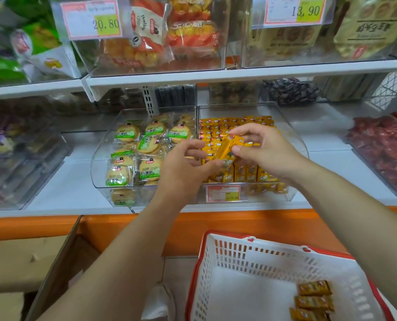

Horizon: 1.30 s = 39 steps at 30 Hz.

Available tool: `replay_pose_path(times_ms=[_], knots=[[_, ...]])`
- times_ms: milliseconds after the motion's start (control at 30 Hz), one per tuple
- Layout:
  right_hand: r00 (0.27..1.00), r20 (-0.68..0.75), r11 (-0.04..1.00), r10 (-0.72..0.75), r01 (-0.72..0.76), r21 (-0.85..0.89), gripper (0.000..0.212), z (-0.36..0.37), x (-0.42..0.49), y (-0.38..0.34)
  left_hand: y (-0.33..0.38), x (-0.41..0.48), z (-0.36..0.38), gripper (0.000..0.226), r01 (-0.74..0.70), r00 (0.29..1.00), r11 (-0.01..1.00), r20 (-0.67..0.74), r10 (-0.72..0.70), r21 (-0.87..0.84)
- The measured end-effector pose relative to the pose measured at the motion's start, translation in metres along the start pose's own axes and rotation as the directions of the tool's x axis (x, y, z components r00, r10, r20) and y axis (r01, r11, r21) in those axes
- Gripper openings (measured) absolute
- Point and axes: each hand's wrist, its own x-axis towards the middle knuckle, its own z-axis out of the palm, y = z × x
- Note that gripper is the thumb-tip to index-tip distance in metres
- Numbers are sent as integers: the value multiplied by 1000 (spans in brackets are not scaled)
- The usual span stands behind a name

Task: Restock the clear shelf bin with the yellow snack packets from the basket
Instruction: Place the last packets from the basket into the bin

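Note:
The clear shelf bin [296, 140] on the white shelf holds rows of yellow snack packets [230, 126]. Over the bin, my right hand [264, 151] pinches a small bunch of yellow packets [227, 150] between thumb and fingers. My left hand [183, 169] holds the same bunch from the left, fingers curled round its lower end. Below, the white basket with a red rim [218, 258] stands on the floor. Three yellow packets [314, 300] lie in its right corner.
A second clear bin [100, 158] with round green-labelled biscuits sits left of the yellow one. Bins of red sweets [383, 149] stand to the right, more stocked bins on the shelf above. An open cardboard box [30, 262] is at lower left, beside the orange shelf base.

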Motion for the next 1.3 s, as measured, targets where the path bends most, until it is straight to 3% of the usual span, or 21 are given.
replay_pose_path(times_ms=[67,167,267,367,433,567,700,767,867,933,1067,1167,1300], knots=[[999,-49,996,-7,3,-88,32,4,14,5,-11,2,-7,49,19,998,980,-62,-7,197],[1000,-24,989,-18,14,-145,33,11,33,11,-28,0,-8,67,87,995,885,4,-100,457],[1000,29,971,6,1,-237,34,15,49,18,-40,-1,-2,64,56,990,804,72,-122,592],[999,41,974,31,-21,-224,33,15,59,24,-45,0,6,52,26,993,757,68,-93,653],[999,44,972,21,-11,-233,31,14,62,25,-47,2,10,49,28,995,736,55,-88,676],[998,14,882,-63,63,-467,29,15,63,23,-52,8,13,47,52,996,742,22,-90,668],[994,5,830,-107,92,-550,31,15,60,20,-54,8,14,47,56,996,752,16,-88,657],[996,-15,843,-89,68,-533,31,12,59,18,-55,7,13,46,52,996,757,17,-83,652],[1000,-22,944,-5,-2,-331,32,6,58,17,-56,6,12,45,41,997,759,22,-73,650],[999,37,979,39,-31,-201,32,4,56,19,-56,6,12,44,35,998,759,23,-65,650],[983,146,987,110,-92,-130,35,5,57,27,-55,6,12,44,33,998,758,22,-62,651],[973,186,983,140,-114,-141,36,7,59,31,-56,7,12,43,43,997,754,19,-73,655],[981,161,952,106,-54,-300,35,17,61,32,-58,8,12,45,45,998,765,10,-66,643]])
